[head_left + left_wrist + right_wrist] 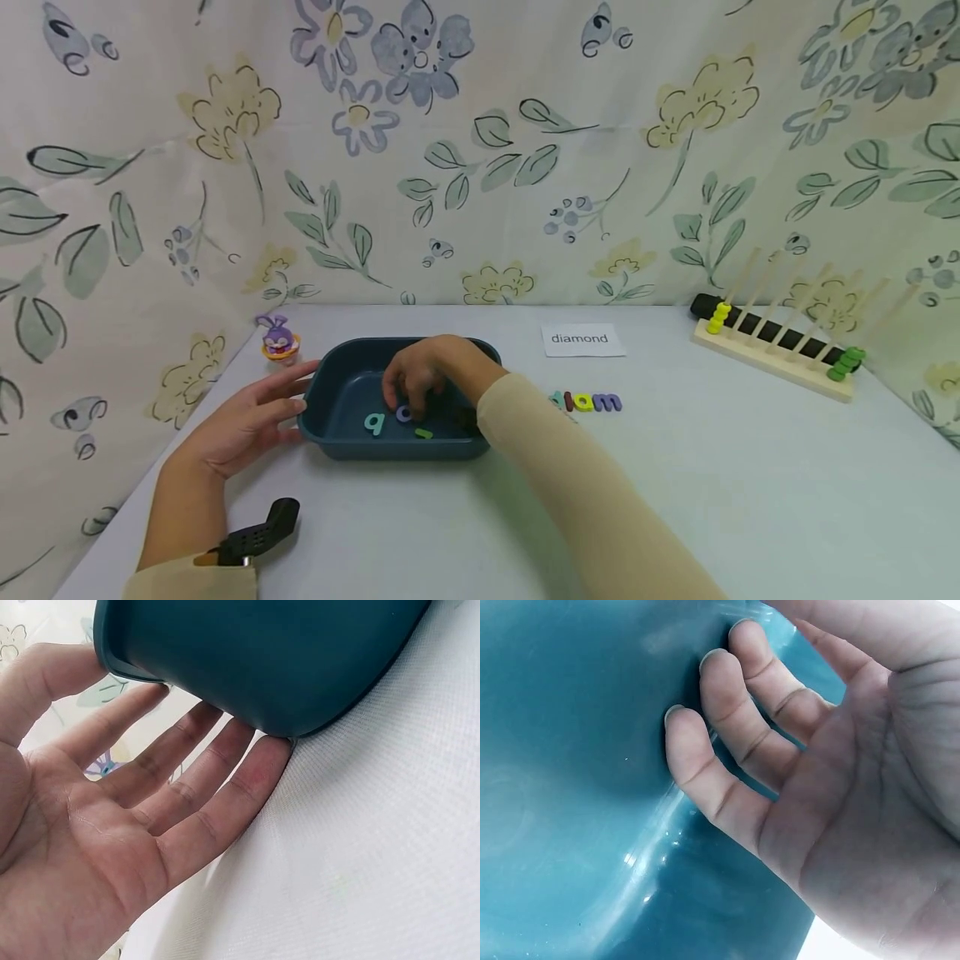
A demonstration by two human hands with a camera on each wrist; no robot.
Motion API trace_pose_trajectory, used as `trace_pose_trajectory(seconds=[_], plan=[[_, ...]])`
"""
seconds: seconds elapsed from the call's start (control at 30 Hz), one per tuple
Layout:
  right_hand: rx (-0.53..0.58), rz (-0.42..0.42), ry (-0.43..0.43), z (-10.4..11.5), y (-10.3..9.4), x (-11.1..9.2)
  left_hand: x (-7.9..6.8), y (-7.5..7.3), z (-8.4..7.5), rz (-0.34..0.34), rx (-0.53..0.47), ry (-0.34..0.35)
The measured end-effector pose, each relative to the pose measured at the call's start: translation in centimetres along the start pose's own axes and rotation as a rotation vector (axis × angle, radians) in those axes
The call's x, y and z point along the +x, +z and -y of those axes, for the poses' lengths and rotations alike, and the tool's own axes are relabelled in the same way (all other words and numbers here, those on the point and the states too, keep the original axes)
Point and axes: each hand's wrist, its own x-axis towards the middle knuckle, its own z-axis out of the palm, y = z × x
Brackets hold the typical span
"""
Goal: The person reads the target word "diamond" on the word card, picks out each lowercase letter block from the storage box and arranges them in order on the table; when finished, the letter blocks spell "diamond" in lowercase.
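A dark teal plastic bin point(397, 451) stands on the white table. My left hand point(251, 417) rests against its left end, fingers fairly straight; in the left wrist view the thumb is at the rim and the fingertips touch the outer wall. Inside the bin, my right hand point(423, 371) reaches down with bent fingers around a small purple letter point(402, 413), partly covered. Whether it pinches the letter I cannot tell; thumb and index tips are out of the right wrist view. Near it lie a teal letter point(374, 423) and a small green piece point(423, 433).
A white card point(583, 340) reading "diamond" lies behind a row of coloured letters point(584, 402), partly hidden by my right sleeve. A purple rabbit figure point(278, 337) stands at back left. A wooden peg rack point(772, 358) with yellow and green beads stands at right.
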Motion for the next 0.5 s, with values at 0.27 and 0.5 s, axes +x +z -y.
trace_pose_trajectory(seconds=[0.27, 0.5], plan=[[0.016, -0.039, 0.015, 0.02, 0.12, 0.05, -0.06, -0.04, -0.09, 0.005, -0.005, 0.006], [0.028, -0.043, 0.022, 0.04, 0.12, 0.17, -0.12, -0.04, -0.16, 0.012, -0.014, 0.013]])
